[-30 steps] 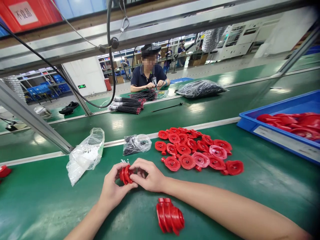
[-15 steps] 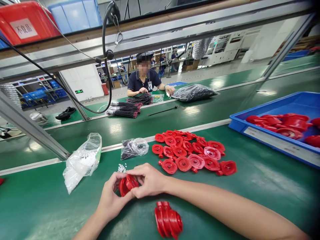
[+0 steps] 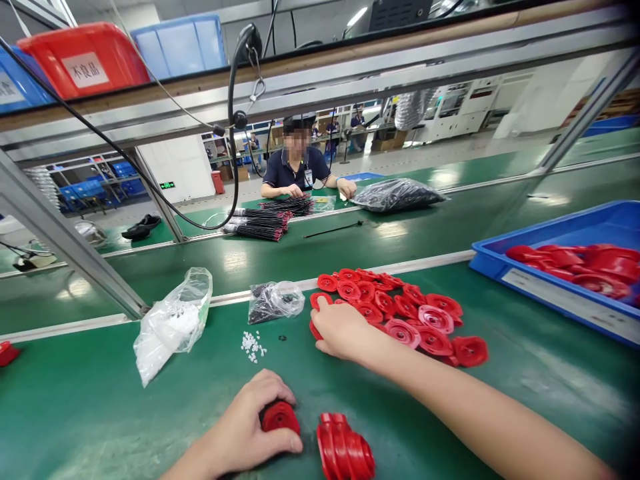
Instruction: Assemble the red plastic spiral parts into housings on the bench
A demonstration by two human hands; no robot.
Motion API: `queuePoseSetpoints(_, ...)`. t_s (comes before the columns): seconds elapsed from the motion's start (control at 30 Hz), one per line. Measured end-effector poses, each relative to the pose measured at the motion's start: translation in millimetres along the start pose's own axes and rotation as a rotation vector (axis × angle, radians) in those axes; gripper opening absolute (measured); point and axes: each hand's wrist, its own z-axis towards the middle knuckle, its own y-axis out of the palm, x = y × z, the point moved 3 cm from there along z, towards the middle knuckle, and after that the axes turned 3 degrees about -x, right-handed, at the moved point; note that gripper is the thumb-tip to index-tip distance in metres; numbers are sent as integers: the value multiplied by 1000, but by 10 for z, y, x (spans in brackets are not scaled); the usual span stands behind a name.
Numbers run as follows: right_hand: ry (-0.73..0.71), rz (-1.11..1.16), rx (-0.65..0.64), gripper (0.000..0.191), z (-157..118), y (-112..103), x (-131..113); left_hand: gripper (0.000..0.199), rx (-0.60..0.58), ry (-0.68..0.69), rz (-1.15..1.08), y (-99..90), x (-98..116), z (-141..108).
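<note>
Red is the part (image 3: 281, 419) held in the left hand (image 3: 253, 427), fingers and thumb curled around its sides. Just right of that grip, a stack (image 3: 345, 448) is laid; beyond it, white bits (image 3: 251, 345) are scattered. Farther right, the pile (image 3: 436, 339) is covered at its left edge by the right hand (image 3: 345, 328), fingers bent; whether anything is grasped cannot be told.

Shelf (image 3: 350, 77): red crate (image 3: 83, 60) between two blue crates (image 3: 180, 43), toward the left end
Cable (image 3: 231, 93): black, looping below the shelf
Far bench (image 3: 493, 167): wire bundles (image 3: 257, 223) along the near edge, black bag (image 3: 400, 195) right of them
Co-worker (image 3: 285, 175): behind the far edge, dark shirt
Pillar (image 3: 175, 160): green sign (image 3: 167, 185)
</note>
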Motion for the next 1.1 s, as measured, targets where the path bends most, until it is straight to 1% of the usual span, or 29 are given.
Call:
queuePoseSetpoints(0.03,-21,-1,22,32,1,8,-35,27,10,13,-2,-33,-11,0)
queuePoseSetpoints(0.1,-108,20,72,29,-9,36,-145,12,87,7,32,-137,-67,-2)
queuePoseSetpoints(0.17,-204,54,100,26,-23,89,-267,20,214,-35,131,-275,-168,-8)
queuePoseSetpoints(0.23,-260,72,99,27,-26,159,-365,22,331,-95,254,-412,-297,-18)
queuePoseSetpoints(0.3,-278,72,97,30,-14,224,-425,19,382,-154,342,-515,-426,-21)
queuePoseSetpoints(0.37,-280,65,103,31,5,275,-456,17,379,-191,384,-573,-523,-17)
queuePoseSetpoints(0.43,-277,56,111,30,22,313,-473,16,359,-194,410,-592,-568,-9)
queuePoseSetpoints(0.57,-291,63,131,29,27,363,-514,18,338,-160,455,-578,-564,10)
queuePoseSetpoints(0.67,-328,85,151,22,25,384,-554,21,329,-134,501,-561,-551,31)
queuePoseSetpoints(0.73,-354,113,160,21,35,399,-577,22,338,-104,539,-553,-540,43)
queuePoseSetpoints(0.8,-368,163,165,21,56,418,-593,22,343,-80,572,-543,-523,49)
queuePoseSetpoints(0.87,-364,239,170,17,81,443,-602,23,331,-80,606,-533,-503,53)
queuePoseSetpoints(1.0,-330,411,166,9,121,508,-616,24,318,-118,659,-529,-466,61)
queuePoseSetpoints(1.1,-324,488,164,7,131,549,-636,25,326,-140,660,-539,-446,68)
